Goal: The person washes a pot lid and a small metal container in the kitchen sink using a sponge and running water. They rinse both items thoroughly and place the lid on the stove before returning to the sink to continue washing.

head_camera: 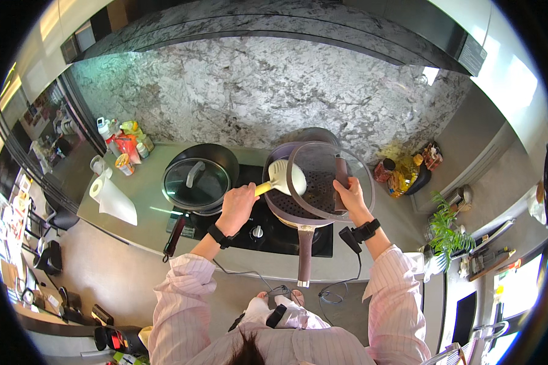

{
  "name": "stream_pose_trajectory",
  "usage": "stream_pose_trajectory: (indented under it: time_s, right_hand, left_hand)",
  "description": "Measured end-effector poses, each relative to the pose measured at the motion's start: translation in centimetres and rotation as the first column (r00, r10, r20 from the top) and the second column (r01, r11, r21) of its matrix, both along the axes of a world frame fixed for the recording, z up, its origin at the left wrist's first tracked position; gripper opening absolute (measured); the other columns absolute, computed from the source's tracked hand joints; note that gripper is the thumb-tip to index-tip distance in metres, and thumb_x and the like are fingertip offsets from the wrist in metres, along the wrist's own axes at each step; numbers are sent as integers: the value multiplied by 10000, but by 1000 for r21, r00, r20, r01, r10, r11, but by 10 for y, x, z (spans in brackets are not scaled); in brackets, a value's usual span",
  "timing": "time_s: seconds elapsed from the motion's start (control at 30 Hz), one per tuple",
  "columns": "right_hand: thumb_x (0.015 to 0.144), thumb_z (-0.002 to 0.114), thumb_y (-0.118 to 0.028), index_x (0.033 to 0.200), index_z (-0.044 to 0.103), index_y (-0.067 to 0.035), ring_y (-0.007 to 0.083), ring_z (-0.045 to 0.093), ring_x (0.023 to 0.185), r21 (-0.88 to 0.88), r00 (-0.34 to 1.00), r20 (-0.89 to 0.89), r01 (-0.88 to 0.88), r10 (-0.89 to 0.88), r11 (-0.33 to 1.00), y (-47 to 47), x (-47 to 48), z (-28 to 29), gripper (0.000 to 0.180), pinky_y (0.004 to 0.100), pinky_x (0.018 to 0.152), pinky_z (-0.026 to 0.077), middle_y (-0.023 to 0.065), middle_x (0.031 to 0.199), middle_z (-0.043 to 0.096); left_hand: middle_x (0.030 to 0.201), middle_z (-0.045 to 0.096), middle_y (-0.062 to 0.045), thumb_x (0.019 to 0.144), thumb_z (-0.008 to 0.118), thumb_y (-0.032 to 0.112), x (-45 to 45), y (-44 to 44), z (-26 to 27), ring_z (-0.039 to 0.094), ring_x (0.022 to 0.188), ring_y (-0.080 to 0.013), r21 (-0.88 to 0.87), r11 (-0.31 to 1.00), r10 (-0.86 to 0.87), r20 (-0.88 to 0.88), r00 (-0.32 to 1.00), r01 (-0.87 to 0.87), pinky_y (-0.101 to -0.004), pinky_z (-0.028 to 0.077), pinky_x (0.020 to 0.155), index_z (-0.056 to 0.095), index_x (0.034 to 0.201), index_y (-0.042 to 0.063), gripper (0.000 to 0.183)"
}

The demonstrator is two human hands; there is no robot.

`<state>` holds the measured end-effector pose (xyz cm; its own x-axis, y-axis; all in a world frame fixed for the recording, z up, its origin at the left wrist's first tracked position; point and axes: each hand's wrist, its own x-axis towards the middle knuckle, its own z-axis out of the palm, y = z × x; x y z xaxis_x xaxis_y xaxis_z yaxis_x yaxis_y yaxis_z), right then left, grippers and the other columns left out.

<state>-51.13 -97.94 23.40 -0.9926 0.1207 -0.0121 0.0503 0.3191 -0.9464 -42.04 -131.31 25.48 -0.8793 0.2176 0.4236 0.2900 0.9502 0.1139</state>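
My left hand (239, 205) grips the yellow handle of a pale slotted turner (278, 173), whose head is over the steamer. A smooth white rounded item (297, 180), possibly a bun, lies at the turner's head, partly seen through glass; whether it rests on the turner I cannot tell. My right hand (352, 196) holds the brown handle of a round glass lid (317, 157), raised over the right side of the steamer. Beneath is the perforated steamer insert (297, 205), set on a pan with a long brown handle (305, 255). Both wrists wear black bands.
A black wok (226, 157) under a glass lid (182, 187) sits on the left of the black gas hob (242, 232). Left on the counter stand a paper towel roll (112, 200) and several bottles and packets. Oil and jars (404, 173) are at right. Cables (333, 296) hang below.
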Motion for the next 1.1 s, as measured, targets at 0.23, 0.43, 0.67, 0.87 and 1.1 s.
stream_pose_trajectory:
  time_s: [0.23,0.43,0.67,0.87,1.1]
  right_hand:
    - [871,766,-312,1265,446,65,190,581,909,-19,1000,17,-1,2,1000,-38,2,3,632,343,775,499,129,1029,590]
    - [856,764,-338,1259,446,61,228,604,900,57,998,-56,-20,23,998,-51,4,-9,650,371,784,505,169,1011,616]
    - [892,765,-271,1207,497,14,136,614,786,137,988,-150,-6,27,991,-42,-10,-34,502,304,674,504,73,910,631]
    - [874,786,-263,1267,496,12,138,626,821,79,998,-66,-11,16,997,-36,-3,-27,560,298,703,513,75,961,647]
    - [874,769,-230,1420,397,-14,195,650,930,-46,995,-78,-71,68,996,-37,11,-6,695,327,792,533,139,1093,660]
  left_hand:
    - [744,640,-90,876,707,271,-19,-10,-6,663,709,-301,-29,997,-64,24,998,65,-418,505,602,561,971,65,270]
    - [763,638,-75,855,728,279,-25,-24,-8,664,723,-299,-42,994,-95,53,994,98,-421,504,604,566,1018,88,299]
    - [774,637,-72,803,773,241,-30,-23,-10,663,723,-301,-20,996,-87,35,996,88,-423,504,608,569,1031,90,341]
    - [900,634,-90,759,780,189,-27,-14,1,664,824,-304,-9,997,-73,76,994,74,-432,520,665,581,1075,83,388]
    - [998,594,-92,711,788,230,-17,-1,11,590,962,-282,-5,1000,-27,76,997,28,-393,517,783,586,1214,46,573]
